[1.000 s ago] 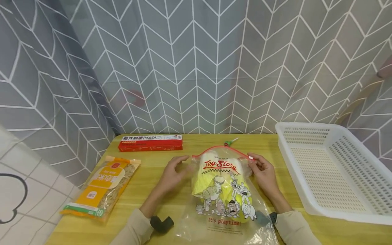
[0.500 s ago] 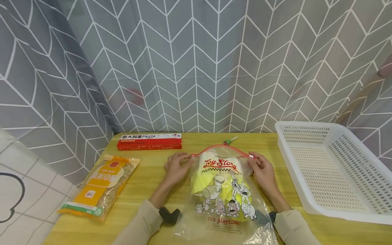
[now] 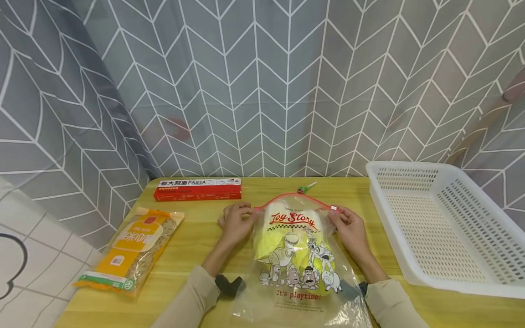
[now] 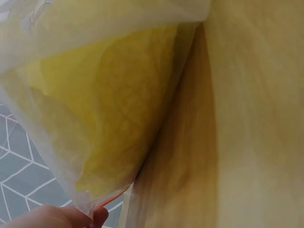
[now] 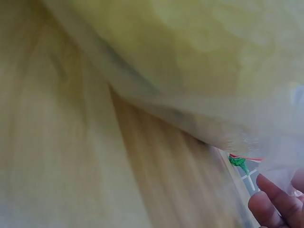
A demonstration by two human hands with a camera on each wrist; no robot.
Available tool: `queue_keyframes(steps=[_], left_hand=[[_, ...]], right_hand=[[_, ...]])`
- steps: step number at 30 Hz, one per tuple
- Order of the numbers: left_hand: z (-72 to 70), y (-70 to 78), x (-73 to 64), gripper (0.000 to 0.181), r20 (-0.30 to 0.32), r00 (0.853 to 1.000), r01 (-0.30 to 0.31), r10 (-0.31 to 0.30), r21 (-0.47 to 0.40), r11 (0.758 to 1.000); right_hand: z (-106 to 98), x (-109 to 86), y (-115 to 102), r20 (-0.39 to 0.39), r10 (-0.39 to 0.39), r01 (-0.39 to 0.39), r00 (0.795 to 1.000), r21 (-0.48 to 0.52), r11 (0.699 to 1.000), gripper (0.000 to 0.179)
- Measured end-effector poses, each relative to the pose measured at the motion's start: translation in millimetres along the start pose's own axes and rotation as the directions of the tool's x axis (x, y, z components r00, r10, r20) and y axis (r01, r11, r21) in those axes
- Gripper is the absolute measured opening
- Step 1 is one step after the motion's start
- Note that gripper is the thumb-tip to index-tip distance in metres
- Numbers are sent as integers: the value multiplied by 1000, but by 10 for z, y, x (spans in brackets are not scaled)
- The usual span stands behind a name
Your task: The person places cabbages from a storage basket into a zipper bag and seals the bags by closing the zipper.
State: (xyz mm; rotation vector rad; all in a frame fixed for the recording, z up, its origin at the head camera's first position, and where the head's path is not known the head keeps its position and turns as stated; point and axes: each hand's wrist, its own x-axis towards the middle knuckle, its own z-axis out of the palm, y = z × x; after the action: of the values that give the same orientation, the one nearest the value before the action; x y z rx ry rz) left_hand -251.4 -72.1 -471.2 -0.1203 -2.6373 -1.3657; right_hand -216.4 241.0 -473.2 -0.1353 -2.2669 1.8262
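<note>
A clear zip bag (image 3: 295,305) printed with "Toy Story" cartoon figures lies in front of me, a red zip strip along its top edge. Inside it is a bulky yellow and white thing (image 3: 262,246), its kind hidden by the print. My left hand (image 3: 237,224) pinches the bag's upper left corner; the left wrist view shows thumb and finger (image 4: 57,217) on the plastic beside the red strip. At the upper right corner, my right hand (image 3: 351,231) pinches the bag by the white slider (image 3: 333,208). Its fingertips (image 5: 280,202) hold clear plastic in the right wrist view.
A red and white pasta box (image 3: 198,189) lies at the back left, with an orange food packet (image 3: 127,250) nearer on the left. Behind the bag lies a green-wrapped lollipop (image 3: 304,188). A white plastic basket (image 3: 404,241) stands on the right. A patterned curtain (image 3: 270,91) hangs behind the table.
My left hand has moved right and taken hold of the bag's upper left corner. My right hand keeps its grip at the slider. The head view has shifted slightly.
</note>
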Motion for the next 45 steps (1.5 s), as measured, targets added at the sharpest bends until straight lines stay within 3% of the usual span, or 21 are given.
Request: queue_keyframes(steps=[13,19,22,26,29,32,38,45], left_hand=[[-2,3,-7,15,-33,999,-11,9,-40,999],[-47,15,-3,14,-31,999,31,-35,-124,992],[-107,58,-10,15,-20,997,65,-71,-217,974],[-252,143,15,17,-18,999,22,-29,-304,953],[-399,221,41,18,-37,999,-49,40,-276,960],[-569,315,45,18,-62,994,-104,92,-252,962],[-893,521,41,19,-92,980,-198,179,-290,936],[-1219,726,-6,21,-180,968,-228,178,-318,920]], right_hand=[[-12,16,37,-31,-18,21,999,84,996,26],[0,17,-13,-55,-56,64,997,148,987,22],[9,9,-72,-68,-71,82,995,165,983,22],[12,-11,-218,-79,-55,68,995,170,983,18],[-1,-36,-367,-75,-60,73,995,184,980,18],[-13,-72,-547,-71,-117,129,991,191,973,17],[-54,-109,-929,-58,-287,292,956,156,944,16],[-70,-92,-1363,-61,-408,412,911,192,891,12]])
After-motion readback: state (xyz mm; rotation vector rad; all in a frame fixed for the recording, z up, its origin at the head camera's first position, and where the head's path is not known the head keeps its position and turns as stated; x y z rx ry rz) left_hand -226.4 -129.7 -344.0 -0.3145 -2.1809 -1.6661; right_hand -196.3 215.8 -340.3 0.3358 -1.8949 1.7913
